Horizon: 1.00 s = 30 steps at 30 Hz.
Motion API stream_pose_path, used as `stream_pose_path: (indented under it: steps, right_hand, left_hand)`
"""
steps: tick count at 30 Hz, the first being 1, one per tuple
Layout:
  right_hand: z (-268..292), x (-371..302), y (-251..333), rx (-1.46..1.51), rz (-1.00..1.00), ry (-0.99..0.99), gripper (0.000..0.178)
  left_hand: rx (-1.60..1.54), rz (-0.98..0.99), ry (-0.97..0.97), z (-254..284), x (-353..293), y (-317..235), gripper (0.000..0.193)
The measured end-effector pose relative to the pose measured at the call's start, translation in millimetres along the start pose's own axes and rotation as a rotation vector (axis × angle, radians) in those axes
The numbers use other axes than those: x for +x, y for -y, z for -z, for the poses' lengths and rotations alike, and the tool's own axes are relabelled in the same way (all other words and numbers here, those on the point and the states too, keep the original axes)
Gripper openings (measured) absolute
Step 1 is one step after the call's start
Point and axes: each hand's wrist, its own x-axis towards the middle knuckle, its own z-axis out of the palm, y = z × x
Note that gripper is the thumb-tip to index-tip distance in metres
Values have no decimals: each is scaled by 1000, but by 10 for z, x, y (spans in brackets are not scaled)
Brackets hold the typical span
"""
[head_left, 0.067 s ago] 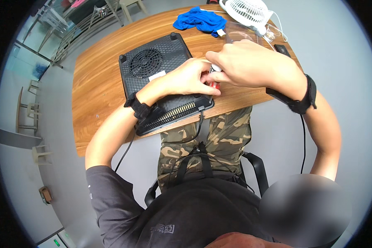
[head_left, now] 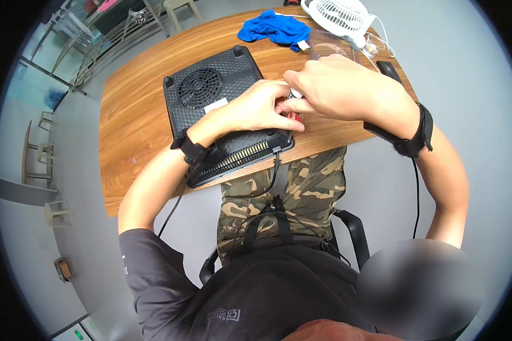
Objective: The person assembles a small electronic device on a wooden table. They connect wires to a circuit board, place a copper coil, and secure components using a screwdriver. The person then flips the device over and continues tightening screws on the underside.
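Note:
A black appliance [head_left: 179, 119], which looks like an induction cooker turned underside up, lies on the table with its round fan grille [head_left: 201, 86], corner feet and long vent showing. At its right edge, my left hand [head_left: 259, 108] closes its fingers round a small red and white thing [head_left: 294, 116]. My right hand [head_left: 335, 85] is bent over from the right, its thumb and fingers pinching the white and dark upper part. Most of this small thing is hidden by the fingers, so its kind cannot be made out. My left forearm reaches across the appliance's near side.
Beyond the hands are a blue cloth [head_left: 276, 29], a clear plastic container [head_left: 327, 46] and a white fan [head_left: 341, 16] with its cable. A small black object [head_left: 388, 69] lies near the table's [head_left: 133, 108] right edge. A black cord [head_left: 276, 167] hangs from the appliance over the near edge.

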Motion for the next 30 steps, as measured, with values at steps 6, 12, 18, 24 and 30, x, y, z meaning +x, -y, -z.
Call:
stream_pose_path:
  steps: [6,12,18,24,30]
  right_hand:
    - [-124,-39,-29,-85,-12,-97,43]
    - [-19,-209,-6,34,92,-113,30]
    - [0,-128,75,104,-35,-47,24]
    - [56,-78,185,-30,-98,60,29]
    - [-26,-230,94,41,15,-93,28]
  left_hand:
    - [-137,-38,-72,-33,11,-85,39]
    - [-232,43,-25,4,-14,-197,29]
    - [-40,-122,-60,-5,21,-115,34]
    - [-30,-47,-53,-11,-11,-82,36]
    - [-57,87,15,50,-31,-327,37]
